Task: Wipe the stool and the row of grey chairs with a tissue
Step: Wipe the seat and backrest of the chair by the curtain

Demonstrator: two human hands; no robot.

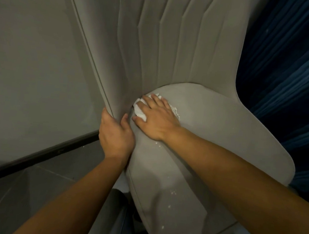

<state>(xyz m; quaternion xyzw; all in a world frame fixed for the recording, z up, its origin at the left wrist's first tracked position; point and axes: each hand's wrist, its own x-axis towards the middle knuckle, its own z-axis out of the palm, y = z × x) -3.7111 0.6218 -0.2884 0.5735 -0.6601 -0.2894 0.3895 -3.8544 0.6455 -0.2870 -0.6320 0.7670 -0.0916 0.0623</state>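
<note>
A grey upholstered chair (213, 132) fills the middle of the view, its ribbed backrest rising above the rounded seat. My right hand (156, 117) lies flat on the back left part of the seat, pressing a crumpled white tissue (139, 110) into the crease where seat meets backrest. My left hand (116, 135) grips the left edge of the backrest, thumb on the inner side. Small white crumbs speckle the seat's front part.
A pale wall (28, 66) stands to the left with a dark skirting strip (36, 155) along its base. Grey floor tiles (23, 195) lie below it. A dark blue pleated curtain (286, 71) hangs to the right behind the chair.
</note>
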